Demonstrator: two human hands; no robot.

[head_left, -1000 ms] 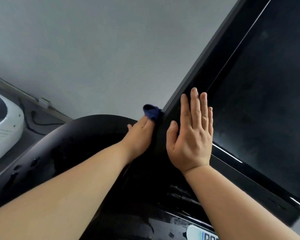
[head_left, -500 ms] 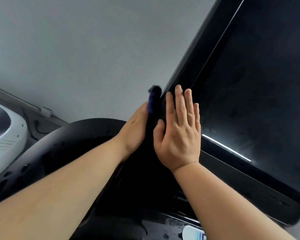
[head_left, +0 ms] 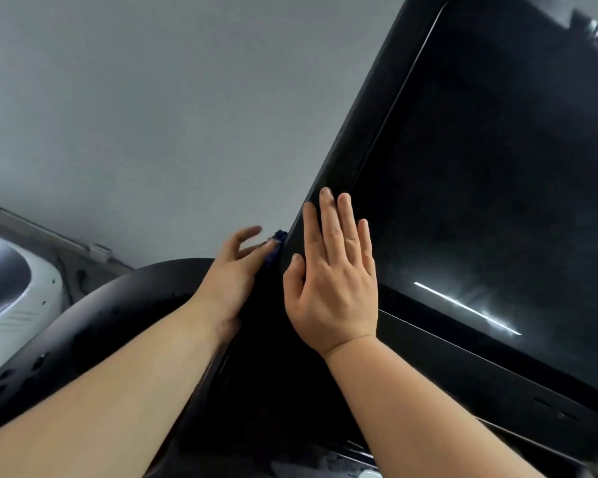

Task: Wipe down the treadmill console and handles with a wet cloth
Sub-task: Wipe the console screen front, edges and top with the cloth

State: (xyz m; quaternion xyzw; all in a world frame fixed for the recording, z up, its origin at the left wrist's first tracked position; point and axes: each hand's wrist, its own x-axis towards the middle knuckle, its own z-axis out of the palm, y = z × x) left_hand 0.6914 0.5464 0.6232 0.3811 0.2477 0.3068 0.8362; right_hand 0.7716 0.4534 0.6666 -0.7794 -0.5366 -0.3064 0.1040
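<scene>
At screen edge (head_left: 328, 188), left hand (head_left: 232, 274) pinches the cloth (head_left: 276, 241). Right hand (head_left: 332, 270) lies flat, fingers apart, holding nothing. Edge runs upward from the cloth.

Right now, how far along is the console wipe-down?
Done: can't confirm; only the black shroud below shows droplets. In hand: left hand presses the blue cloth to the screen's left edge; right hand lies flat on the bezel. Left: the dull screen face; handles are out of view.

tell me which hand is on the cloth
The left hand: its fingers press the blue cloth against the screen's side edge. The right hand lies flat and bare on the screen frame.
</scene>
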